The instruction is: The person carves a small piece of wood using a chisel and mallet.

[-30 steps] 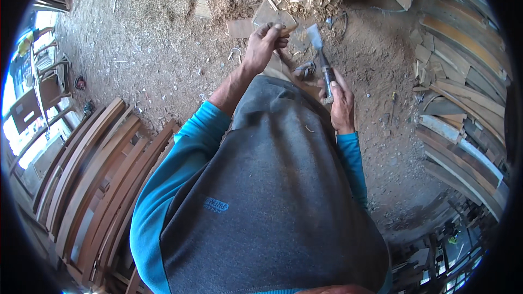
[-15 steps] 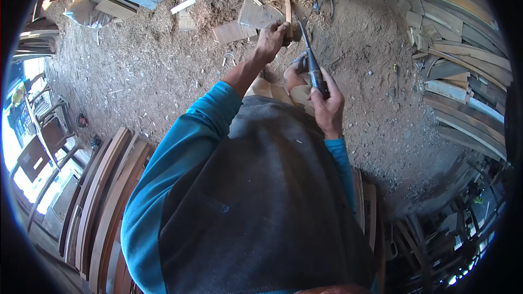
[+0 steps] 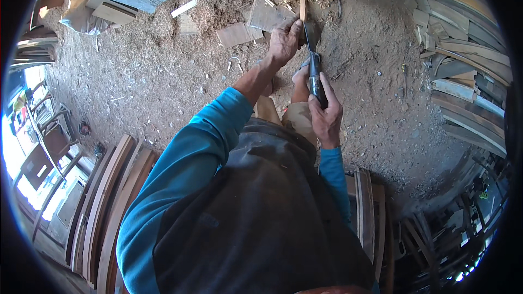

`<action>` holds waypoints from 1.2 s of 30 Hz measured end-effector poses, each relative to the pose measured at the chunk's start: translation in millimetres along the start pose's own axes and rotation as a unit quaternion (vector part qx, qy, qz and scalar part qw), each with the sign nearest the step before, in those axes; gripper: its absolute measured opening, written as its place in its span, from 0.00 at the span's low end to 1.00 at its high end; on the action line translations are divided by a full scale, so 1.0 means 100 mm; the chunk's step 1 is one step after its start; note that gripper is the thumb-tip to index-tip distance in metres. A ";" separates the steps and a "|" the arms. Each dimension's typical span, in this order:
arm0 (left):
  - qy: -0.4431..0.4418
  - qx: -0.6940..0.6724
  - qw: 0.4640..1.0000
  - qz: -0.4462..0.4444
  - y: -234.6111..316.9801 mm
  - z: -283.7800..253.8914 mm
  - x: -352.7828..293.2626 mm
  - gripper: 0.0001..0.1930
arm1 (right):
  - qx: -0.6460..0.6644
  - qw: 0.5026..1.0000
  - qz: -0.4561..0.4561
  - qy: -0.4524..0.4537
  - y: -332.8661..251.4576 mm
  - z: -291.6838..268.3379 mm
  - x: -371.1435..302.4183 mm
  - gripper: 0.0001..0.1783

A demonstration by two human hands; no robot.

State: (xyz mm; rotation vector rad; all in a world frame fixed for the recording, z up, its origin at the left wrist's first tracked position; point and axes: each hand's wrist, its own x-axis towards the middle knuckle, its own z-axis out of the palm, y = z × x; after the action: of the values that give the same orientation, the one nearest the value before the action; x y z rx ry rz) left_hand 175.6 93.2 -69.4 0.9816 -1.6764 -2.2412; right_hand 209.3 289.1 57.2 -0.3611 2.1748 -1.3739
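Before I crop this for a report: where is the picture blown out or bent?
Head view: window light at the left edge is blown out; planks bend toward the rim, corners black; left hand and hatchet are sunlit and fairly sharp.

head: worn on the person's head | faces steeply down | close over torso and hands | fisheye, rim-bent
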 end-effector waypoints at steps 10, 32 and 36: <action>0.015 -0.010 1.000 -0.008 -0.01 -0.02 0.02 0.19 | -0.059 0.995 -0.051 0.067 0.14 0.33 0.02 0.31; -0.023 0.147 0.985 0.081 -0.19 -0.19 0.12 0.22 | -0.087 0.984 -0.098 0.119 0.01 0.54 0.55 0.26; -0.001 0.013 0.999 -0.029 -0.09 -0.07 0.03 0.22 | -0.140 0.983 -0.057 0.104 -0.01 0.47 0.73 0.26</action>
State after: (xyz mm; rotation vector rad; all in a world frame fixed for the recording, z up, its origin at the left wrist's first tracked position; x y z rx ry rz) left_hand 179.3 89.3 -79.7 1.0484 -1.7021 -2.2632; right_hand 175.9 217.4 20.9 -0.4717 2.5656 -1.2111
